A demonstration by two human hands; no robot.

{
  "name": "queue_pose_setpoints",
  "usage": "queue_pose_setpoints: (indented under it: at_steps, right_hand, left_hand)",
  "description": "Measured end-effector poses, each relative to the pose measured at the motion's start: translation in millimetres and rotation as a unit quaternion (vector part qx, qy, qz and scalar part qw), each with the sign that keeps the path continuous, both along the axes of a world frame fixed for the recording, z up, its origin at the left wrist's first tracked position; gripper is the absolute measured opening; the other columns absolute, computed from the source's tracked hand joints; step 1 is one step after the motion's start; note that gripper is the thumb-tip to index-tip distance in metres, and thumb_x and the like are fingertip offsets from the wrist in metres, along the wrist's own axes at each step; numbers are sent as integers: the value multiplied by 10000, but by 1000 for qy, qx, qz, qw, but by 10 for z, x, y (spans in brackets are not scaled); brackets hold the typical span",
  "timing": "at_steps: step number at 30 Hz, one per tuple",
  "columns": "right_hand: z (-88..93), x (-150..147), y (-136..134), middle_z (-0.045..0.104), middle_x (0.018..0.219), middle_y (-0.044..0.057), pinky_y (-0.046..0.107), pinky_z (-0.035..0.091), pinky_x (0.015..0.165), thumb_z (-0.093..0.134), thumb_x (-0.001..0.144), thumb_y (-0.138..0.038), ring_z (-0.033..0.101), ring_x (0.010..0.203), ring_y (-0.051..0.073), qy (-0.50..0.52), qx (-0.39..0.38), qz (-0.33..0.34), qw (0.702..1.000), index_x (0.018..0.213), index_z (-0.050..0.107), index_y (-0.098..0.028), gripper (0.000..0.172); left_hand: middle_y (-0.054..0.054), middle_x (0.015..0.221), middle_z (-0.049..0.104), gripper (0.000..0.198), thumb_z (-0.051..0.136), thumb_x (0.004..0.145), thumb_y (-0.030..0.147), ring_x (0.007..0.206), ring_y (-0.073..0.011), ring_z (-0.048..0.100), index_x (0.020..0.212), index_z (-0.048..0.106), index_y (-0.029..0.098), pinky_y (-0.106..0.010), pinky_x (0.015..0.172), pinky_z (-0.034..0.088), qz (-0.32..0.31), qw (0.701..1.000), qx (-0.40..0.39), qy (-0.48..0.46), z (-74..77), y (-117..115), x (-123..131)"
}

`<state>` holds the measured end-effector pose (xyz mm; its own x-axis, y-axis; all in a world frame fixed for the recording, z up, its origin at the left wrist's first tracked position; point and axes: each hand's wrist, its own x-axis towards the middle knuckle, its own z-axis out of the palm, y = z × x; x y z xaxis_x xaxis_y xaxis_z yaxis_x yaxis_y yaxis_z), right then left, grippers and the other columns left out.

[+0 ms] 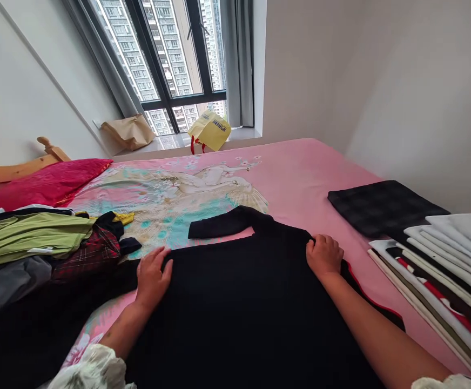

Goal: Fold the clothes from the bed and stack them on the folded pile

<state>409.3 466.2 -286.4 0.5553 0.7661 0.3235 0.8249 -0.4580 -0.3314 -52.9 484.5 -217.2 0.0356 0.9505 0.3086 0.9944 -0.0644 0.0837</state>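
Note:
A black long-sleeved garment (243,292) lies spread on the pink bedspread (300,173), one sleeve folded across its top edge. My left hand (152,275) rests flat on the garment's left edge, fingers stretched out. My right hand (323,255) is curled at the garment's far right corner, fingers closed on the black fabric.
A heap of unfolded clothes (36,243) lies at the left, beside a red pillow (45,183). Folded garments (434,259) are stacked at the right, with a dark checked one (381,205) behind them. A brown bag (128,132) and a yellow bag (210,129) sit on the windowsill.

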Motion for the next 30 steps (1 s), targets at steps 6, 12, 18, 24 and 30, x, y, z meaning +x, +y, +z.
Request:
queue_pose_setpoints:
  at_steps: [6, 12, 18, 24, 30]
  right_hand:
    - [95, -21, 12, 551, 1147, 142, 398, 317, 894, 367, 889, -263, 448, 1078, 271, 32, -20, -5, 999, 1045, 575, -157, 281]
    - [328, -86, 12, 522, 1232, 156, 405, 315, 937, 348, 889, -233, 440, 1134, 265, 24, -18, -10, 999, 1209, 489, -136, 363]
    - [470, -667, -358, 263, 1496, 82, 433, 94, 1118, 301, 928, -392, 147, 1390, 223, -29, -38, 254, 966, 1415, 300, -164, 538]
    - [342, -100, -840, 153, 1527, 91, 519, 45, 1116, 220, 914, -549, 102, 1406, 244, 29, -200, 144, 969, 1453, 227, -153, 669]
    - [619, 100, -1172, 131, 1532, 83, 498, 22, 1126, 235, 920, -524, 50, 1414, 238, -14, -183, 108, 977, 1465, 194, -161, 656]
  left_hand:
    - [-23, 1497, 313, 564, 318, 882, 477, 1390, -234, 228, 1402, 356, 264, -506, 1123, 54, -104, 989, -91, 52, -407, -668, 299]
    - [-18, 1521, 248, 604, 268, 868, 492, 1406, -209, 183, 1424, 310, 259, -505, 1123, 15, -81, 991, -92, 55, -532, -643, 322]
    - [-8, 1518, 256, 624, 219, 858, 510, 1402, -202, 197, 1422, 314, 258, -508, 1120, 23, -75, 993, -80, 52, -531, -624, 307]
    - [-20, 1518, 260, 632, 205, 860, 517, 1404, -213, 187, 1422, 313, 249, -528, 1114, 36, -78, 994, -73, 37, -576, -598, 283]
    - [-29, 1520, 259, 607, 220, 872, 493, 1406, -217, 178, 1422, 307, 253, -537, 1111, 21, -83, 993, -71, 35, -592, -580, 293]
